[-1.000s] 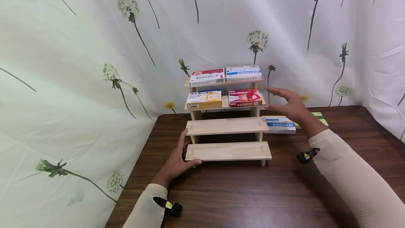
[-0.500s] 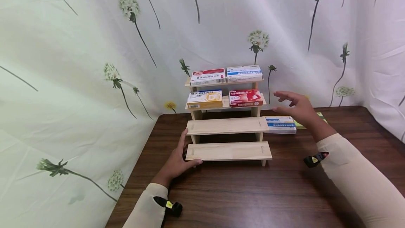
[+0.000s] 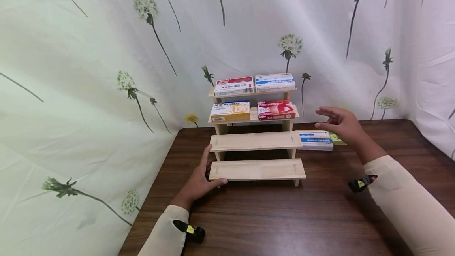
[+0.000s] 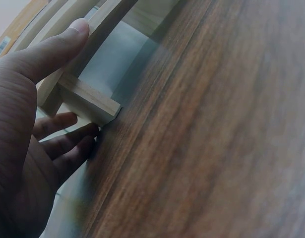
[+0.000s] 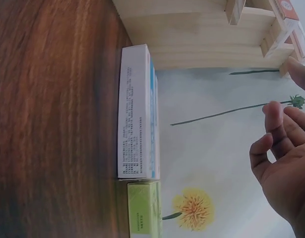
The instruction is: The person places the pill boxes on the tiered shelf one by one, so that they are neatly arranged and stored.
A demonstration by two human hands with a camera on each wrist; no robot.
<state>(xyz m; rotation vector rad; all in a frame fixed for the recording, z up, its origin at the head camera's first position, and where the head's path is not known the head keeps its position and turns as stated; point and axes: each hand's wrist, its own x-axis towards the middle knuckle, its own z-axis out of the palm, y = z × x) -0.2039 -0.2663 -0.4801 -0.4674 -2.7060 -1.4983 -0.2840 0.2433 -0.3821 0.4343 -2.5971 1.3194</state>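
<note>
The step in hand is judged to be a reach over the loose boxes, with the wooden rack (image 3: 256,141) steadied from its lower left corner. By the left hand (image 3: 198,185) that corner is spanned: the thumb is laid along the front edge of the lowest plank and the other fingers are set wide of it, by the left side (how firmly it is pressed cannot be told). Nothing is held by the right hand (image 3: 343,125); its thumb and forefinger are parted by a narrow gap and its other fingers are loosely bent.

For a box to be taken, a lowering of that hand and a wider spread of the fingers would be called for. The blue-and-white box (image 3: 314,141) is laid flat on the table (image 3: 263,220), just right of the rack, below the fingertips and untouched by them. The green box (image 5: 145,208) is placed at its far end from the rack, likewise below the right hand and apart from it
</note>
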